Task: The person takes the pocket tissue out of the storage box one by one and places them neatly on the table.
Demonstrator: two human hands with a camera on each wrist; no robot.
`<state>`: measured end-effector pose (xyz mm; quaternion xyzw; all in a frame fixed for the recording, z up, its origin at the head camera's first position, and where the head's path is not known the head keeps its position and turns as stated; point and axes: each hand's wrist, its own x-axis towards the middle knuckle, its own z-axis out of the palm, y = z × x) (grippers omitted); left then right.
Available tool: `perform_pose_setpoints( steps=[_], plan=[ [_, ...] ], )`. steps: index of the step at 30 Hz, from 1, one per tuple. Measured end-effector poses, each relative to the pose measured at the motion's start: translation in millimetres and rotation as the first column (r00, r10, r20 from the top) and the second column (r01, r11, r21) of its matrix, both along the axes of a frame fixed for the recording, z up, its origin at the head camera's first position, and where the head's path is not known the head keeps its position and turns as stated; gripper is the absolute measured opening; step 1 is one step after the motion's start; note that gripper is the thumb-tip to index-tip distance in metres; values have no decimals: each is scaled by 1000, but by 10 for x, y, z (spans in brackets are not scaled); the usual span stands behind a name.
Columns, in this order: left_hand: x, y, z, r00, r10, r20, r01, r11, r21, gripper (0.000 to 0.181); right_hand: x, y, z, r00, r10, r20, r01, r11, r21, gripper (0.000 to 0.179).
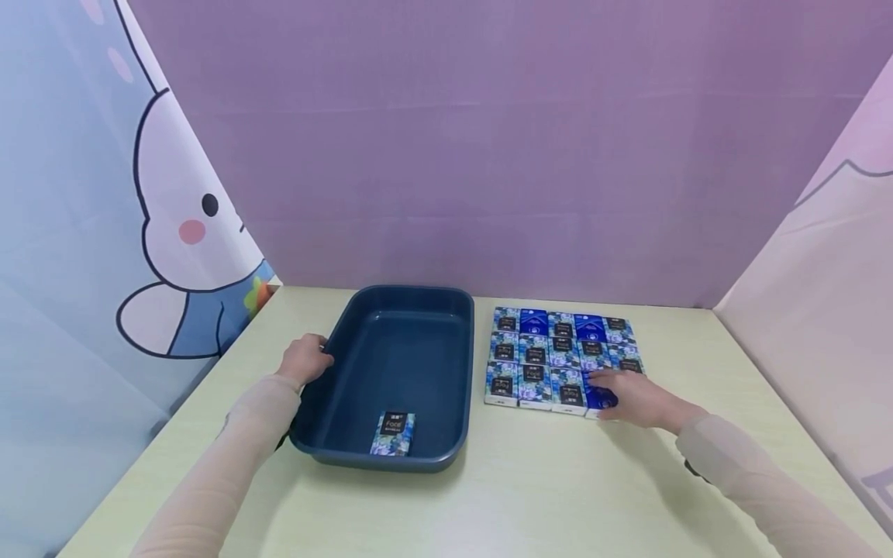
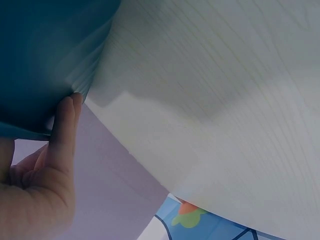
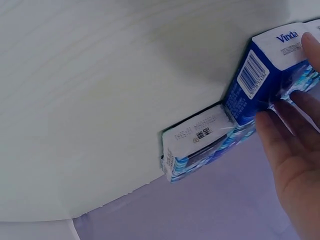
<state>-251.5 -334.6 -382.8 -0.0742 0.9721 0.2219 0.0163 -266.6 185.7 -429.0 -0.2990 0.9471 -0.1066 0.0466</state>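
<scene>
At the left side of a dark blue plastic tray [image 1: 401, 364], my left hand [image 1: 305, 359] grips the rim, with straightish fingers [image 2: 64, 117] against the outer wall. One flowered tissue pack [image 1: 393, 434] lies inside, by the tray's near end. To the right, my right hand [image 1: 638, 399] pinches a plain dark blue tissue pack [image 1: 598, 397] at the near right corner of a block of packs. In the right wrist view, its fingertips [image 3: 267, 122] meet the top of this Vinda pack [image 3: 250, 80], with the thumb over the white end.
Several more flowered tissue packs [image 1: 533, 380] lie in tight rows on the pale wooden table [image 1: 530, 488], with two dark blue packs [image 1: 534, 322] in the back row. A purple cloth [image 1: 509, 155] hangs behind, and printed cloths flank both sides.
</scene>
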Motion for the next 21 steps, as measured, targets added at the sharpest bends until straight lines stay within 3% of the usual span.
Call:
perform_pose_setpoints(
  steps=[11,21],
  plan=[
    [-5,-1,-22,1000,4,-16,-4,999,-39,42,70,-113,168,998,38,-54,-41,998,-38,49],
    [-6,0,-18,1000,5,-13,-5,1000,-27,42,223,-516,422,999,41,-10,-41,995,-88,40]
  ],
)
